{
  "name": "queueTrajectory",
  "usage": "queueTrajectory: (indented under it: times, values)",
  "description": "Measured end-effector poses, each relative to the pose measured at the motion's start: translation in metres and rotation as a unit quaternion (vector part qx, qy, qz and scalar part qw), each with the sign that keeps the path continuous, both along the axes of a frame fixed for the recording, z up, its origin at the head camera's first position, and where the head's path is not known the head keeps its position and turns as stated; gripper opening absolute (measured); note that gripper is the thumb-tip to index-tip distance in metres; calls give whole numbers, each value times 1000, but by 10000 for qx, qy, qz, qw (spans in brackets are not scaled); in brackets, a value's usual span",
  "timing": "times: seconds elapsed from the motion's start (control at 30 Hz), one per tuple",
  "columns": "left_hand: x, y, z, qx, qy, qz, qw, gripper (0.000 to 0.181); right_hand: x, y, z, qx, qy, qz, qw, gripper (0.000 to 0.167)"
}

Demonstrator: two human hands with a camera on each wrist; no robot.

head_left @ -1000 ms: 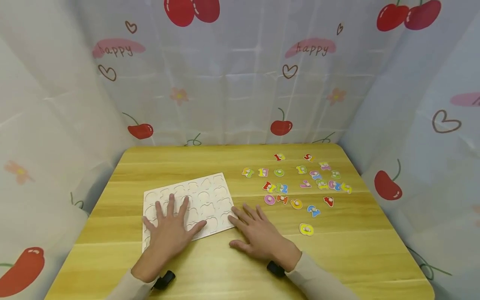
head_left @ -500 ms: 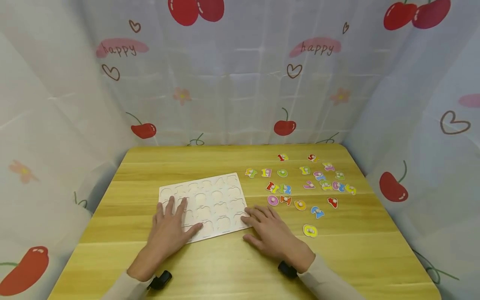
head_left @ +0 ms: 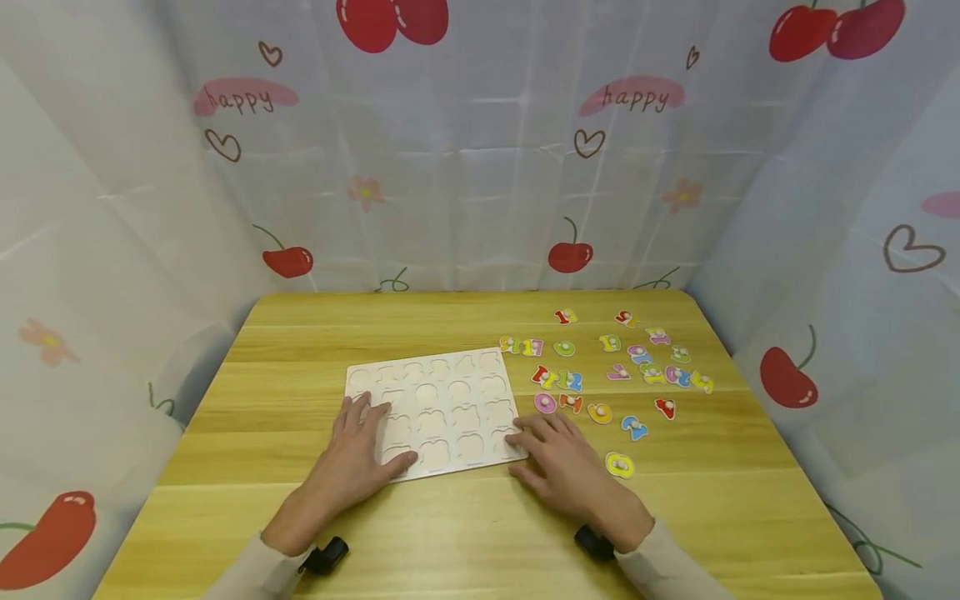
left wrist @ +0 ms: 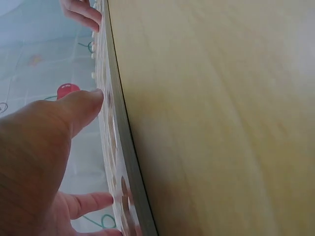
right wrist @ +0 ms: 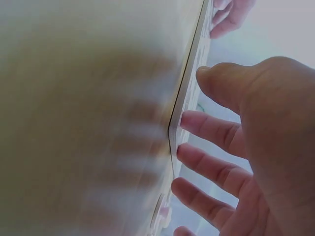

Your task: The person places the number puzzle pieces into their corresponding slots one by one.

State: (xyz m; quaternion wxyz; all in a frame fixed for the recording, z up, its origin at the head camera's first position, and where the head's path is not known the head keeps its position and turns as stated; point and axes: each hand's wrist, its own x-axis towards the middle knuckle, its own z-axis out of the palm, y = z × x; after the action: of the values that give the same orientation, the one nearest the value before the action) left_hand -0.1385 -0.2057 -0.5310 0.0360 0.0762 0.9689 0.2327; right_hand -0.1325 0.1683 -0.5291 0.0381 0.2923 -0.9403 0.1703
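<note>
A pale wooden puzzle board (head_left: 442,408) with rows of bare cutouts lies slightly turned on the table. On its left side rests my left hand (head_left: 356,462), fingers spread over the cutouts and thumb at the near edge. My right hand (head_left: 573,475) touches the board's near right corner with its fingertips, its fingers loosely extended. In the left wrist view, the thumb (left wrist: 83,108) lies against the board's top face. The right wrist view has the fingers (right wrist: 211,164) at the board's corner. A number piece (head_left: 510,344) sits close to the board's far right corner.
Several knobbed number pieces lie scattered to the right, among them a red four (head_left: 665,408), a blue two (head_left: 634,428) and a yellow zero (head_left: 619,465). The wooden table (head_left: 465,542) is enclosed by a cherry-print curtain (head_left: 480,167).
Both hands and the board have slid to the right. The number piece near its far right corner has shifted right, up against its neighbour. The head view has also shifted slightly.
</note>
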Motion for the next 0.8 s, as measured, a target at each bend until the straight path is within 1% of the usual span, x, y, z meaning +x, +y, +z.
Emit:
queueTrajectory:
  times: [0.1, 0.3, 0.5, 0.63, 0.8]
  values:
    - [1, 1, 1, -9, -51, -33, 10000, 102, 1, 1, -1, -16, 12, 4, 10000, 38]
    - [1, 2, 0, -11, -38, -94, 9999, 103, 1, 3, -1, -26, -78, -82, 9999, 39]
    - [0, 1, -1, 10, -172, -173, 9997, 107, 0, 4, -1, 30, -44, -120, 9999, 39]
    - [-2, 2, -1, 37, -148, -312, 9994, 107, 0, 7, -1, 65, 71, -176, 9998, 36]
    - [-8, 8, 1, 94, -174, -520, 9985, 108, -1, 12, 0, 11, 165, -309, 9994, 32]
